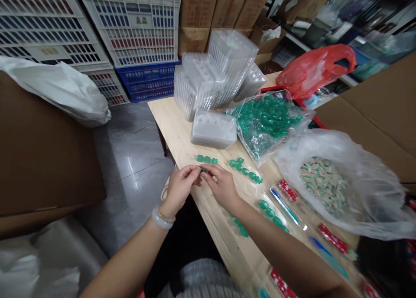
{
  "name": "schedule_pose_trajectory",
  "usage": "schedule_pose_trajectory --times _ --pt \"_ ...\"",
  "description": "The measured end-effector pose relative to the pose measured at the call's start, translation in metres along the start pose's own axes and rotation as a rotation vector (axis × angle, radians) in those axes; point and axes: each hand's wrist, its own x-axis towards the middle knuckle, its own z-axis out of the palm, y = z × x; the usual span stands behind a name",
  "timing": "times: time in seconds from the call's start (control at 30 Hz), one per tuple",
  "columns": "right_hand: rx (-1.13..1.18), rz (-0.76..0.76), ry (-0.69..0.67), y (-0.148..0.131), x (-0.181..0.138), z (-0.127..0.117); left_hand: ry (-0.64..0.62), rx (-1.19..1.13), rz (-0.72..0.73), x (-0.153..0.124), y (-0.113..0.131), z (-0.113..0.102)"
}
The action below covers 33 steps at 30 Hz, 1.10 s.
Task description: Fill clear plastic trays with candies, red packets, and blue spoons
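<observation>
The left hand (pixel 180 187) and the right hand (pixel 222 187) are meeting at the near edge of the table (pixel 169 120), fingertips almost touching. The fingers of both are pinching narrowly around a small green piece (pixel 202 169), which is sitting between the tips and mostly hiding behind them. A bracelet (pixel 163 220) is circling the left wrist. Just beyond the hands, a short row (pixel 207 159) of green pieces is lying on the table; a longer group (pixel 245 171) is lying to the right, and more pieces (pixel 272 215) are resting beyond the right forearm. A clear tray (pixel 212 135) is standing past the short row, with tall tray stacks (pixel 208 79) rising behind it. Beside the tray, a clear bag (pixel 259 149) is holding a heap of green pieces, and nearer, a white bag (pixel 373 181) is lying open around many small striped bits (pixel 323 181). A red strip (pixel 288 189) with white spots is lying between that bag and a blue stick (pixel 286 206).
</observation>
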Motion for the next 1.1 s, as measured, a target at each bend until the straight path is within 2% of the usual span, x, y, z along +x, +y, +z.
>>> schedule_pose_trajectory --times 0.1,0.2,0.3,0.43,0.53,0.63,0.7,0.77,0.87,1.0,1.1 --pt "0.216 0.198 0.026 0.002 0.008 0.001 -0.013 0.392 0.252 -0.002 0.007 -0.008" --pt "0.47 0.409 -0.031 0.0 0.015 0.001 0.004 0.557 0.4 -0.003 0.013 -0.009" --pt "0.628 0.5 -0.073 -0.003 0.016 0.001 -0.009 0.629 0.432 -0.002 0.017 -0.006" --pt "0.748 0.546 -0.145 -0.002 0.016 0.001 -0.041 0.688 0.437 0.0 0.021 -0.006" --pt "0.514 0.435 -0.123 0.007 0.024 0.003 -0.012 0.756 0.477 0.004 0.022 -0.015" --pt "-0.031 0.128 -0.075 0.015 0.042 0.009 0.104 0.888 0.552 0.016 0.02 -0.028" --pt "-0.391 -0.037 -0.145 0.017 0.056 0.014 0.147 1.033 0.582 0.028 0.017 -0.036" --pt "-0.634 -0.106 -0.235 0.019 0.066 0.018 0.13 1.192 0.589 0.038 0.012 -0.042" --pt "-0.761 -0.127 -0.258 0.021 0.074 0.023 0.096 1.358 0.617 0.047 0.007 -0.047" --pt "-0.757 -0.087 -0.218 0.019 0.069 0.029 0.08 1.419 0.656 0.049 0.006 -0.05" --pt "-0.7 -0.107 -0.158 0.019 0.06 0.02 0.091 1.432 0.658 0.051 0.006 -0.052"
